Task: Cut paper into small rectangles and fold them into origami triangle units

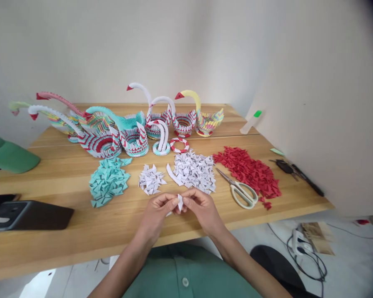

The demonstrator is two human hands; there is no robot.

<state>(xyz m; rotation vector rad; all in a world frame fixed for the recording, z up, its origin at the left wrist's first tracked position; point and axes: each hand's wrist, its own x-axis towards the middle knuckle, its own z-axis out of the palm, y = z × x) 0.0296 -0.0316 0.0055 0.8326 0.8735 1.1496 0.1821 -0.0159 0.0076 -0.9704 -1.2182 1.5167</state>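
Note:
Near the table's front edge, my left hand [160, 209] and my right hand [202, 205] meet with fingers pinched. Between the thumbs shows a small white folded paper piece [180, 202], gripped from both sides. A second bit of white paper [168, 214] peeks out under my left fingers. Just beyond my hands lie a small heap of white folded paper pieces [151, 180] and a larger white heap [197, 170]. A curved white strip of joined pieces [173, 175] rests at the larger heap's left side.
Teal paper pieces [108, 181] lie left, red ones [250, 169] right, beside scissors [240, 192]. Several paper swans [101, 145] line the back, with a red-and-white ring [179, 145] before them. A green bottle [10, 154] and a dark box-shaped device [40, 215] are left; keys [284, 166] are right.

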